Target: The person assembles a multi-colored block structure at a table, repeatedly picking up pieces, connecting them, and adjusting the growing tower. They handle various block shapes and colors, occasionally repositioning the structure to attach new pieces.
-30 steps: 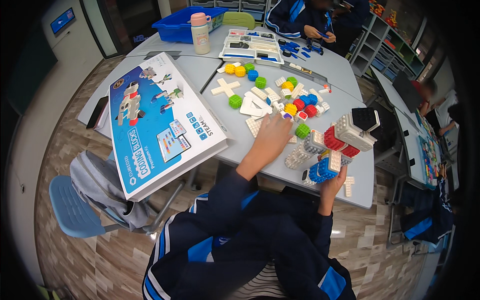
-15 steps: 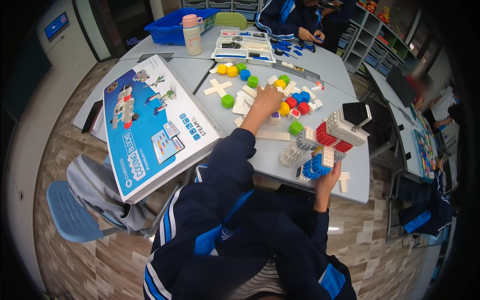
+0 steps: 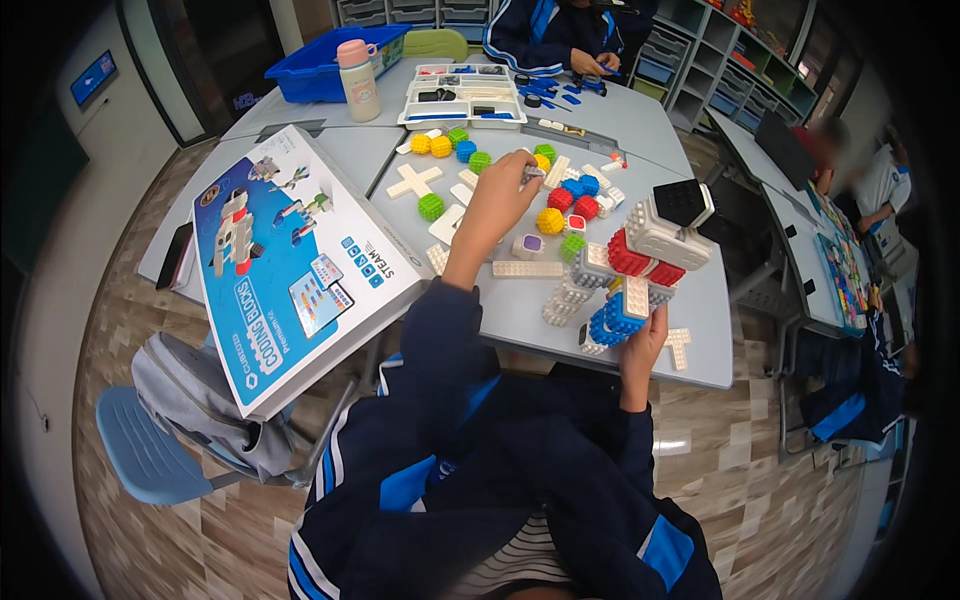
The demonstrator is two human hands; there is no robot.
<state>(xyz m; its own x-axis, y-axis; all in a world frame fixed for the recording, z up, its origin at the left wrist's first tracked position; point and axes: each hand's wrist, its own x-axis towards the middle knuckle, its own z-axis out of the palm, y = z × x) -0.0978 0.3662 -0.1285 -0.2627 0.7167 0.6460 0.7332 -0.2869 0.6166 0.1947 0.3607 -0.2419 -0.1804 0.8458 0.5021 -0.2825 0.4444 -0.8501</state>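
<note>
The person [image 3: 500,440] is wearing a navy fabric jacket [image 3: 570,460] with angular bright-blue panels [image 3: 666,552] and white-and-blue stripes [image 3: 326,482] on the left, over a dark-and-pale striped shirt [image 3: 522,550]; long navy sleeves [image 3: 442,335] are leaving the left hand [image 3: 495,202] and right hand [image 3: 645,345] bare.

A studded plastic block model [image 3: 640,265] in white, red, grey and blue, black-topped, stands roughly upright, a small pale-grey plastic piece [image 3: 534,172] beyond its left side.

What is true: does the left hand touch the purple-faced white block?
Apart: the head view shows grey tabletop between the left hand and the purple-faced white block.
</note>
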